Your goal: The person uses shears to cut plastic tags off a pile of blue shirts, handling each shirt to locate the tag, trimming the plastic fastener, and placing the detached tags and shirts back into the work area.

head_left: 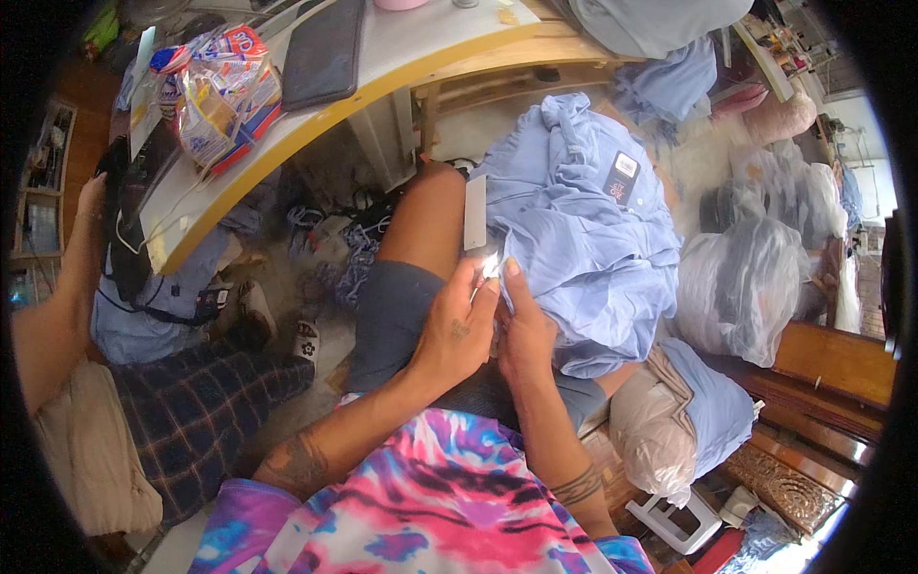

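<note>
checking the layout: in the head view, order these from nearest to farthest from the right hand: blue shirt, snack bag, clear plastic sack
1. blue shirt: touching the right hand, on the lap.
2. clear plastic sack: to the right, on the floor.
3. snack bag: far upper left, on the table.

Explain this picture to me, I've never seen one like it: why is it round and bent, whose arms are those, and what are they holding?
The camera sits on a person's head and looks down, so its wide lens bends straight edges. The two forearms rising from the bottom are that person's own. The left hand and right hand meet over the lap, pinching a small white tag at the edge of a light blue shirt heaped across the right knee. A curved white table above holds a bag of snacks and a dark flat case. Another person's arm shows at far left. Clear plastic bags of clothing lie on the right.
</note>
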`<state>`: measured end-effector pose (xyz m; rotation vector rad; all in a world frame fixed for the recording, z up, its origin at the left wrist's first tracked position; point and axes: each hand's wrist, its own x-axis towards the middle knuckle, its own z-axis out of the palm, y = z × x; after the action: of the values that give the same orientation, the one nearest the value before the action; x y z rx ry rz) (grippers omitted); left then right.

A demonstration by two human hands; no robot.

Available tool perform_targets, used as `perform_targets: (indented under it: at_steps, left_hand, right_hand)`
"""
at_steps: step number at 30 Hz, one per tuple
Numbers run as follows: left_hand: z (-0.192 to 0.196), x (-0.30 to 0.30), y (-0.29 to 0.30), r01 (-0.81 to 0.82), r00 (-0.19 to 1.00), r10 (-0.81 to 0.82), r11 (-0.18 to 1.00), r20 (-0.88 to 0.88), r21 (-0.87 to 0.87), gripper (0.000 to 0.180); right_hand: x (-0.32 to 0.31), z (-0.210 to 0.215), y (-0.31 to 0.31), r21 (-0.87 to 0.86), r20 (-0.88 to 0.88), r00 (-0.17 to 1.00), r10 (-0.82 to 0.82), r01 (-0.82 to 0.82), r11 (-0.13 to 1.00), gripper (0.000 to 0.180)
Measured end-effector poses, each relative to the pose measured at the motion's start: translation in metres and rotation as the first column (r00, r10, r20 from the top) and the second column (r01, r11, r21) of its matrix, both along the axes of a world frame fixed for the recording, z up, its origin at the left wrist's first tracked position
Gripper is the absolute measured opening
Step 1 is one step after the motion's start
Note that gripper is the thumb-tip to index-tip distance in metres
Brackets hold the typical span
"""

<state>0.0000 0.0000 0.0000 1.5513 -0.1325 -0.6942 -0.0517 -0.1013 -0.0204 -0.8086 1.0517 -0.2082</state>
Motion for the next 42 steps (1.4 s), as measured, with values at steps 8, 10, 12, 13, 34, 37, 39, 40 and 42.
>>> perform_targets:
  at_steps: [8,10,12,13,34,37,39,40,42]
  left_hand:
    - [-0.014,0.011,0.003,-0.042,0.986,0.037,0.999,-0.164,-0.032,0.028]
    - [-0.022,0.014,0.0,-0.065,0.98,0.049,0.995,-0.194,-0.077,0.028]
    - [-0.025,0.015,-0.002,-0.073,0.972,0.049,0.993,-0.232,-0.096,0.029]
    - [-0.025,0.016,-0.003,-0.07,0.966,0.044,0.993,-0.255,-0.093,0.029]
    - [0.007,0.029,0.016,0.011,0.829,-0.086,0.991,-0.552,-0.137,0.023]
    - [0.004,0.026,0.016,0.024,0.835,-0.098,0.99,-0.541,-0.142,0.023]
    - [0.001,0.024,0.014,0.013,0.832,-0.085,0.991,-0.548,-0.135,0.024]
    - [0.002,0.025,0.011,-0.002,0.824,-0.074,0.991,-0.561,-0.133,0.025]
    - [-0.001,0.029,0.01,-0.018,0.81,-0.07,0.989,-0.583,-0.144,0.025]
  right_hand:
    - [0.001,-0.016,0.025,-0.166,-0.035,0.999,-0.031,0.025,0.986,0.035]
    - [0.002,-0.016,0.03,-0.203,0.022,0.998,-0.058,0.061,0.977,0.03]
    - [0.002,-0.019,0.031,-0.238,0.071,0.994,-0.084,0.099,0.966,0.028]
    - [0.001,-0.023,0.031,-0.255,0.09,0.991,-0.097,0.117,0.96,0.027]
    - [-0.026,0.018,0.013,0.092,0.056,0.993,-0.104,0.099,0.991,0.029]
    - [-0.031,0.016,0.014,0.094,0.061,0.99,-0.124,0.118,0.989,0.028]
    - [-0.033,0.013,0.016,0.068,0.035,0.991,-0.128,0.125,0.99,0.027]
    - [-0.032,0.015,0.015,0.049,0.015,0.992,-0.124,0.123,0.991,0.027]
    - [-0.034,0.014,0.014,0.017,0.016,0.993,-0.116,0.116,0.993,0.024]
